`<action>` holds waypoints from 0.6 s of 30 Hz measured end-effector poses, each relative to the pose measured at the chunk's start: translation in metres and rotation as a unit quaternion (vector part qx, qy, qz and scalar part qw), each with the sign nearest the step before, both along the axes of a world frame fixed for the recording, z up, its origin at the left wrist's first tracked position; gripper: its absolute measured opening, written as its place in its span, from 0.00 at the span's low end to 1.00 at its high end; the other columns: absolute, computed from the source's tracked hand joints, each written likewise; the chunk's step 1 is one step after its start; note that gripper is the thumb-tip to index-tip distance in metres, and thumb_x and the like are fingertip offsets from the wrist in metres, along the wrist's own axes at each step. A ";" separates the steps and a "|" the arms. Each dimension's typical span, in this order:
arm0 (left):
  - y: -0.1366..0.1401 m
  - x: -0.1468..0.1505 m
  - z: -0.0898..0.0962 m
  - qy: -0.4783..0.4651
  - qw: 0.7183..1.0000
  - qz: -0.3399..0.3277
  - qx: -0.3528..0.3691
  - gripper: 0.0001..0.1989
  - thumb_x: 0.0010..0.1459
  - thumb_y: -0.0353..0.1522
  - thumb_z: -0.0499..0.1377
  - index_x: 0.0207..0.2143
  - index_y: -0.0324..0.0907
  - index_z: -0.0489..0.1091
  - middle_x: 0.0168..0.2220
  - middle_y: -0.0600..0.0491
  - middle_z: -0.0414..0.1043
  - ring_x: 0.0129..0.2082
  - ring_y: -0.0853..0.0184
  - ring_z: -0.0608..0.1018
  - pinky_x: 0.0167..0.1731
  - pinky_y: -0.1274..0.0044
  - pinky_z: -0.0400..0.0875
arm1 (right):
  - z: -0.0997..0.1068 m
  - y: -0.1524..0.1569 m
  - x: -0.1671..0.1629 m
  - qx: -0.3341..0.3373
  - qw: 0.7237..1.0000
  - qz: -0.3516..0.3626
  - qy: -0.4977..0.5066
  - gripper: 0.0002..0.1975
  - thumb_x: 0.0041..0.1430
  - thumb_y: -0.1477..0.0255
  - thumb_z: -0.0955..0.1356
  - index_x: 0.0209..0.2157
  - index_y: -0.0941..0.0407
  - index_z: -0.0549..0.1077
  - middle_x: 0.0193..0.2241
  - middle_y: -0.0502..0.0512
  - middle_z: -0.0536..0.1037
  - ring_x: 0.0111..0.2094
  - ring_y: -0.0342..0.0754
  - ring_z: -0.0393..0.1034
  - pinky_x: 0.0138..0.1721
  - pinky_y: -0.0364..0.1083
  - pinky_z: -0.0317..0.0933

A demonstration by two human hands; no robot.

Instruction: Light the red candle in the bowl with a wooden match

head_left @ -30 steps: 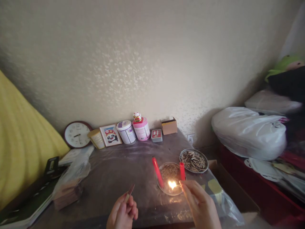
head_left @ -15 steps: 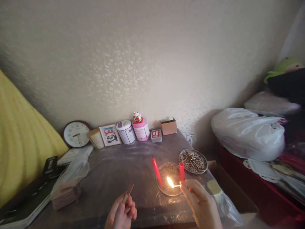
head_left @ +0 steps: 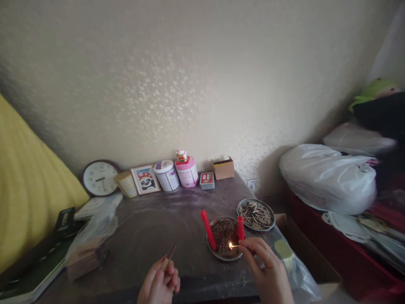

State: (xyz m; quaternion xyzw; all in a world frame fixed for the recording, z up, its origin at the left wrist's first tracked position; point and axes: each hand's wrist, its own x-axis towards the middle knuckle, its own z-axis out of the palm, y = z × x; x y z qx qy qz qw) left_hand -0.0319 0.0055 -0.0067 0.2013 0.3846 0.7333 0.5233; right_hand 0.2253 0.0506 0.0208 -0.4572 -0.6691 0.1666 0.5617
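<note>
red candle stubs (head_left: 208, 229) lean in a metal dish (head_left: 218, 253); its contents are too dark to make out. the right hand (head_left: 268, 274) pinches a burning match (head_left: 234, 245) over the dish. the left hand (head_left: 160, 285), wrist cut off, grips a matchbox (head_left: 168, 256) edge-on.

Two red candles, one taller (head_left: 208, 229) and one shorter (head_left: 241, 228), and two round metal dishes (head_left: 218, 252) (head_left: 269, 219) were counted on the worktop (head_left: 152, 228). One lit match (head_left: 233, 245), one wall clock (head_left: 100, 178) and two round tins (head_left: 166, 175) (head_left: 187, 171) were also recorded.
</note>
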 end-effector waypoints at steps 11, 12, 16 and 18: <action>-0.002 0.018 0.018 0.000 0.998 0.058 -0.013 0.20 0.36 0.45 0.72 0.30 0.42 0.79 0.20 0.55 0.69 0.17 0.72 0.68 0.16 0.79 0.62 | -0.001 0.002 0.002 -0.005 1.000 -0.002 -0.012 0.11 0.64 0.64 0.65 0.32 0.53 0.76 0.31 0.54 0.79 0.33 0.48 0.76 0.33 0.42 0.69; -0.002 0.020 0.020 0.002 0.998 0.062 -0.012 0.20 0.36 0.45 0.72 0.30 0.42 0.79 0.20 0.55 0.69 0.17 0.72 0.68 0.16 0.79 0.62 | 0.000 0.002 0.003 -0.003 1.000 -0.005 -0.011 0.12 0.63 0.63 0.65 0.32 0.53 0.76 0.31 0.54 0.79 0.33 0.49 0.76 0.33 0.42 0.69; -0.002 0.021 0.021 0.008 0.998 0.055 -0.029 0.20 0.33 0.45 0.72 0.27 0.42 0.79 0.20 0.55 0.69 0.17 0.71 0.67 0.16 0.78 0.62 | 0.002 0.004 0.002 0.001 1.000 -0.010 -0.013 0.13 0.63 0.62 0.65 0.31 0.53 0.76 0.30 0.54 0.79 0.32 0.49 0.76 0.33 0.43 0.69; -0.003 0.021 0.021 0.005 0.998 0.056 -0.030 0.21 0.32 0.46 0.72 0.27 0.42 0.79 0.19 0.54 0.69 0.17 0.71 0.67 0.16 0.78 0.62 | 0.002 0.005 0.001 0.002 1.000 -0.012 -0.011 0.13 0.63 0.62 0.65 0.30 0.53 0.76 0.30 0.54 0.79 0.32 0.49 0.76 0.33 0.42 0.68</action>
